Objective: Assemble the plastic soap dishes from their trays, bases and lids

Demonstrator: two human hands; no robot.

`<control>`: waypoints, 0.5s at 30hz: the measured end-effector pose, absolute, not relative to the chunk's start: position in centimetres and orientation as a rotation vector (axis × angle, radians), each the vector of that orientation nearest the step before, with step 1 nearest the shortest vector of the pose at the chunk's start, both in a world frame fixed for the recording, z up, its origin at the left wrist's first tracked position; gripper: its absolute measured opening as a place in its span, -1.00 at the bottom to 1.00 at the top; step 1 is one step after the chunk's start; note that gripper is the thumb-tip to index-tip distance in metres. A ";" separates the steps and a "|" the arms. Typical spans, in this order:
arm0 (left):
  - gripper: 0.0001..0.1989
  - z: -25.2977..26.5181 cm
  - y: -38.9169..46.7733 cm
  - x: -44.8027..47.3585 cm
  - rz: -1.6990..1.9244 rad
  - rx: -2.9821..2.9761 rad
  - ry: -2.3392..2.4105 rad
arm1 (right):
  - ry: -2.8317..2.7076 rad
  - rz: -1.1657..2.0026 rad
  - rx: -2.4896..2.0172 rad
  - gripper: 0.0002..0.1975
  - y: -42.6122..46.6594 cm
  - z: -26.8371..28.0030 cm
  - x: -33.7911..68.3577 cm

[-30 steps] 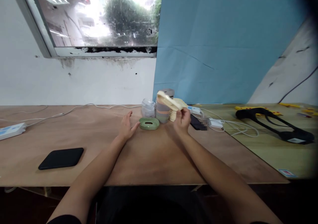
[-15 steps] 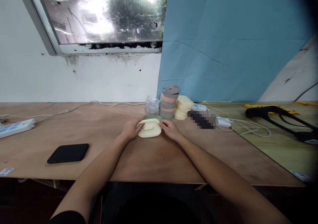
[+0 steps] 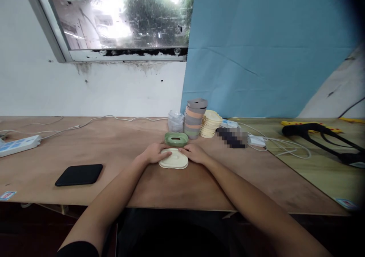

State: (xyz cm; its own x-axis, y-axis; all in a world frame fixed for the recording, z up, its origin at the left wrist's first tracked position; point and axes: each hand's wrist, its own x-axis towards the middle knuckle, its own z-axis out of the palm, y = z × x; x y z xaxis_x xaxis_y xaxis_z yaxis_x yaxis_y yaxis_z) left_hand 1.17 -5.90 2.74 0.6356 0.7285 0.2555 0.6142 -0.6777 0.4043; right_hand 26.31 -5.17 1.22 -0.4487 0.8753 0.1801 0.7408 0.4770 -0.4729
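Note:
A cream plastic tray point(image 3: 173, 162), a rounded rectangle with a low raised part in its middle, lies at or close to the tabletop in front of me. My left hand point(image 3: 155, 153) grips its left edge, the thumb stretched over the upper face. At the upper right edge my right hand point(image 3: 194, 153) holds the same tray, thumb on top; its other fingers are partly hidden. Just behind the tray sits a green oval dish point(image 3: 176, 143) with a slot in its bottom, apparently a soap dish.
Behind stand a tall stack of grey and orange dishes point(image 3: 195, 119), a stack of cream trays point(image 3: 210, 124) and a clear plastic bag point(image 3: 175, 122). A black flat case point(image 3: 79, 174) lies left. Power strips point(image 3: 19, 146), white cables point(image 3: 288, 147) and a black strap-like object point(image 3: 316, 129) lie around the wooden table point(image 3: 119, 143).
Both hands have brought the cream tray nearer to me and lower, and its raised middle now looks flatter. The green dish behind has come into fuller view.

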 end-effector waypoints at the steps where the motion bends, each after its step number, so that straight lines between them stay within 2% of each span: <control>1: -0.52 2.8 -6.1 1.2 0.542 2.577 1.088 | -2.347 0.446 -1.358 -0.44 -5.2 1.3 26.3; 5: -0.37 2.9 -6.8 1.2 0.420 2.602 1.136 | -2.398 0.361 -1.379 -0.46 -5.4 1.5 26.3; 15: -0.50 2.9 -6.2 0.8 0.579 2.570 1.148 | -2.426 0.376 -1.351 -0.42 -5.4 1.6 26.3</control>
State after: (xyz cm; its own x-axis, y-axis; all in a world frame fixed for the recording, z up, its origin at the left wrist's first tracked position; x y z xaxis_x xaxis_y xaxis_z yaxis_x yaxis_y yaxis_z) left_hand 0.77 -6.20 2.92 0.6071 0.7549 0.2482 0.6483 -0.6512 0.3947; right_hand 26.30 -5.43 1.60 -0.4914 0.8556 0.1625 0.7662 0.5134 -0.3864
